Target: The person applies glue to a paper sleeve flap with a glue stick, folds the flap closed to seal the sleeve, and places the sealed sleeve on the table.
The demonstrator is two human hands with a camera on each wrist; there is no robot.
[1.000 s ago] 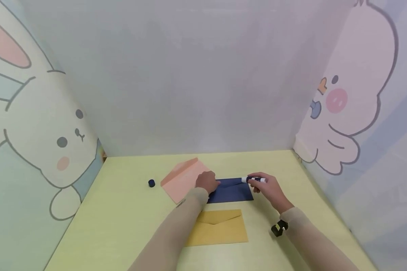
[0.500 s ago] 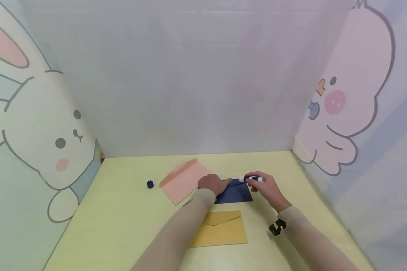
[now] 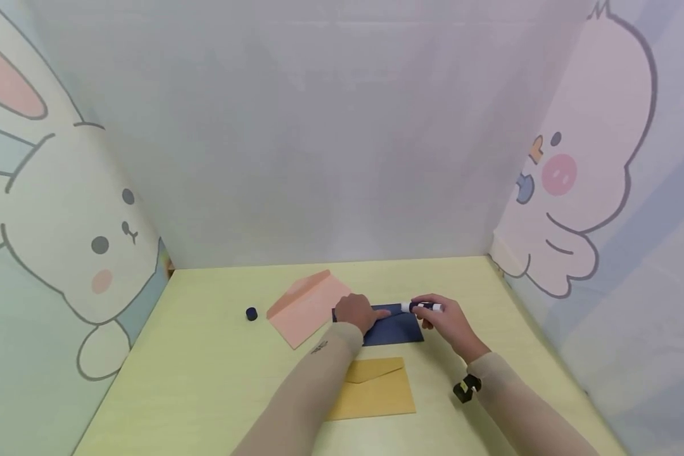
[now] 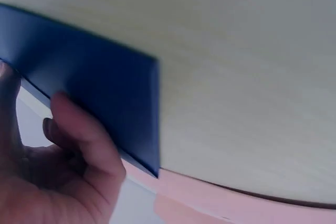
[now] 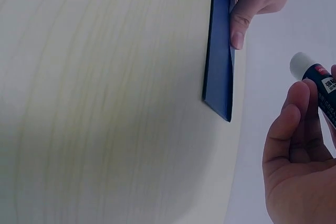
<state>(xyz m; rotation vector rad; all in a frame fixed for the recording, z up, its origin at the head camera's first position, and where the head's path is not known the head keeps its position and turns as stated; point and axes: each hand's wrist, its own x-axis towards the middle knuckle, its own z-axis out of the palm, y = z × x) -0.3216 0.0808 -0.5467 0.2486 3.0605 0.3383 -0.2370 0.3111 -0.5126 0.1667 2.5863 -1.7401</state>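
A navy envelope (image 3: pixel 398 330) lies flat on the table in the head view, its left part hidden beneath my left hand (image 3: pixel 356 313). The left thumb points right along the flap and presses on it, while the bent fingers rest on the paper in the left wrist view. To the right, my right hand (image 3: pixel 449 324) holds a glue stick (image 5: pixel 326 84) between thumb and fingers, just above the envelope's right end. Its white tip points left and its body has a dark label. A dark blue cap (image 3: pixel 251 313) stands apart at the left.
A pink envelope (image 3: pixel 304 311) with its flap raised lies behind the left hand. Nearer to me is a yellow envelope (image 3: pixel 380 394), partly covered by the left forearm. Walls with cartoon animals enclose the pale table (image 3: pixel 205 380) at the back and sides.
My left hand has slid right along the navy envelope's flap, then come nearly to a stop. The right hand keeps its hold on the glue stick, almost unmoved.
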